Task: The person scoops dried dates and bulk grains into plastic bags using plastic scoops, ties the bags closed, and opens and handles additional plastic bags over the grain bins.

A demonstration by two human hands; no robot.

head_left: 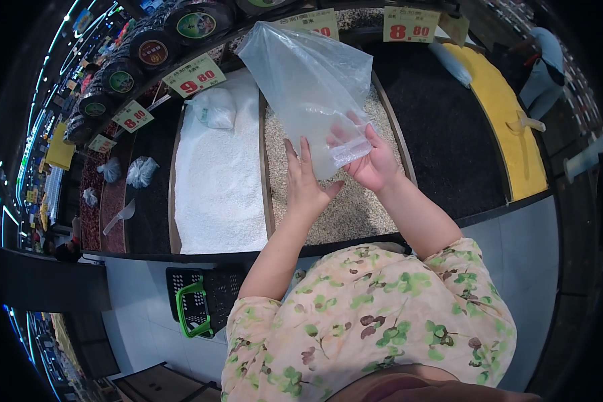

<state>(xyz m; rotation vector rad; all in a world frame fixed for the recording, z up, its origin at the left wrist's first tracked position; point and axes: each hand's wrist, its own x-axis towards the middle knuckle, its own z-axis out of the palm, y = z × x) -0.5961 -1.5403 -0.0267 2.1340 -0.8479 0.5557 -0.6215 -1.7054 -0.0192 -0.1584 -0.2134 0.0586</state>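
A large clear plastic bag (306,75) is spread out in front of me, above a bin of pale beige grain (326,221). My right hand (374,161) holds its lower right edge, thumb on the near side and fingers showing through the film behind. By the bag's lower left side is my left hand (306,188), its fingers apart; whether the fingertips touch the film I cannot tell. White grain (221,191) fills the bin to the left, and a filled plastic bag (215,108) lies on it. Dark grain (432,115) fills the bin to the right.
Wooden dividers (265,176) separate the bins. A scoop (525,122) rests on yellow grain (525,166); another scoop (120,216) lies at left. Price signs (195,78) and round packages (153,52) line the back. A black shopping basket (223,296) stands on the floor. A person (545,65) bends at far right.
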